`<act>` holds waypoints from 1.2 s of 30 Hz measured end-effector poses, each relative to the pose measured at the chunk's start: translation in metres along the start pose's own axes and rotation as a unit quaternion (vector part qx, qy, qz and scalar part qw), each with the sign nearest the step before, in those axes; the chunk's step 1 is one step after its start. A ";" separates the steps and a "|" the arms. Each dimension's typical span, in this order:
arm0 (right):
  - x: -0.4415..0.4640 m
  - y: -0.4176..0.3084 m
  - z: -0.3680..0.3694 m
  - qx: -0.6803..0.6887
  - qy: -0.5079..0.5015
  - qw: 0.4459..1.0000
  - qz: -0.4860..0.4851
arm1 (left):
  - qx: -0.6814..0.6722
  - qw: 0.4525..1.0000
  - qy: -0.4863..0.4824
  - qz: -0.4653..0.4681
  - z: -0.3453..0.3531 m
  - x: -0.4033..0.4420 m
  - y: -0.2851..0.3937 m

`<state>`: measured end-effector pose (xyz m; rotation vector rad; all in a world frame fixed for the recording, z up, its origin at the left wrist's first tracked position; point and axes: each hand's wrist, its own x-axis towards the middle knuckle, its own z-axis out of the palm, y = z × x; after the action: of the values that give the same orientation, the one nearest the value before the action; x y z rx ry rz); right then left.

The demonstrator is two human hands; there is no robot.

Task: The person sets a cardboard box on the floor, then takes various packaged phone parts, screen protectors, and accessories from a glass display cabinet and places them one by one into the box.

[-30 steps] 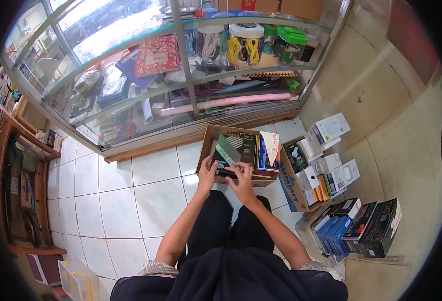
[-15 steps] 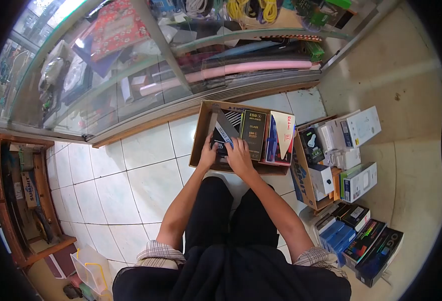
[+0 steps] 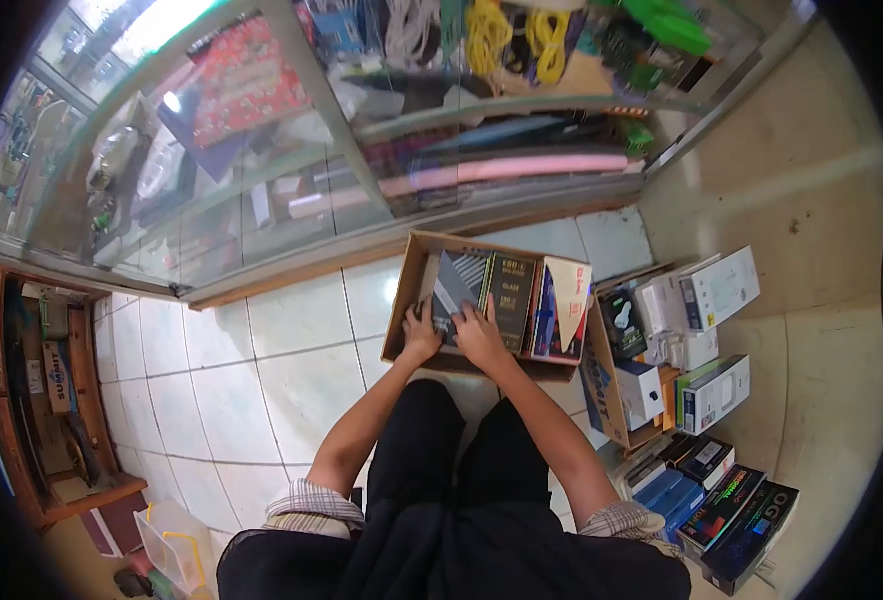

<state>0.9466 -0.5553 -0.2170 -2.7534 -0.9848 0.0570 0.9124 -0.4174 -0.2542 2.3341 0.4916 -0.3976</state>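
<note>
Brown wooden cabinet (image 3: 91, 400) at the left edge of the frame as I stand looking; clear plastic bin (image 3: 173, 545) with yellow trim, lower left. Glass display case (image 3: 333, 110) runs across the top, red patterned sheet (image 3: 251, 80) inside, upper left. White floor tiles (image 3: 301, 405), centre left.

Mid-frame: open cardboard box (image 3: 414, 275). Left hand (image 3: 421, 338) is in it, fingers bent at the near left part of a grey packet (image 3: 453, 283); can't tell if they grip. Packet lies in the box's left half. Right hand (image 3: 481, 338) rests at its near right part, fingers spread; grip can't be told either. Next, dark box (image 3: 509, 300) with gold lettering, then cream-and-red package (image 3: 563, 290).

Right of frame: second carton (image 3: 603, 390) holding white boxes (image 3: 718, 290). Lower right: black box (image 3: 751, 540), tilted.
</note>
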 end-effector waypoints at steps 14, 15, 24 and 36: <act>0.042 0.035 -0.248 0.217 0.215 0.949 -0.084 | -0.019 0.835 0.310 0.454 -0.201 -0.064 0.200; 0.054 0.033 -0.267 0.230 0.254 0.933 -0.109 | -0.002 0.813 0.345 0.469 -0.221 -0.070 0.216; 0.163 -0.028 -0.316 0.331 0.408 0.847 -0.078 | 0.432 0.575 0.469 0.513 -0.374 -0.063 0.326; 0.164 -0.050 -0.326 0.317 0.427 0.846 -0.038 | 0.502 0.485 0.441 0.564 -0.413 -0.037 0.323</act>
<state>1.0778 -0.4762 0.1175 -1.7958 -0.6360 -0.6705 1.0846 -0.3574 0.2387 3.0514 -1.3062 1.6503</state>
